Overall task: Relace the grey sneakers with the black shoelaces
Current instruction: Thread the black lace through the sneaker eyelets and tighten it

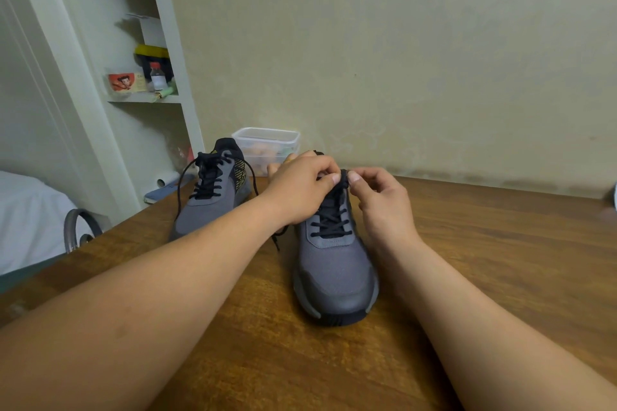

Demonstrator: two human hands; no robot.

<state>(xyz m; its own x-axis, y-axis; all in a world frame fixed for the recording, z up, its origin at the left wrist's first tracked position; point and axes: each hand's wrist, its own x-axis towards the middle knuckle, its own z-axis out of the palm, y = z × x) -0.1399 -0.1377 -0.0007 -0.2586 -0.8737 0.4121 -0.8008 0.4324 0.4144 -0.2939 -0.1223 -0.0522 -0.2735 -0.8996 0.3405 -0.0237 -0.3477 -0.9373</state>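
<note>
**Now at the top of the lacing**

The left hand (300, 190) and right hand (380, 197) each pinch the black shoelace (330, 218) of the grey sneaker (337, 277) under them on the surface (500, 260). The second sneaker (213, 197) stands just left of the left hand.

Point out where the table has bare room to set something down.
Widest: bare table right of the near sneaker and right hand, out to the wall. Some front-left, before the far sneaker. Crowded: between the sneakers, with the left hand and loose shoelace; container behind them.
</note>
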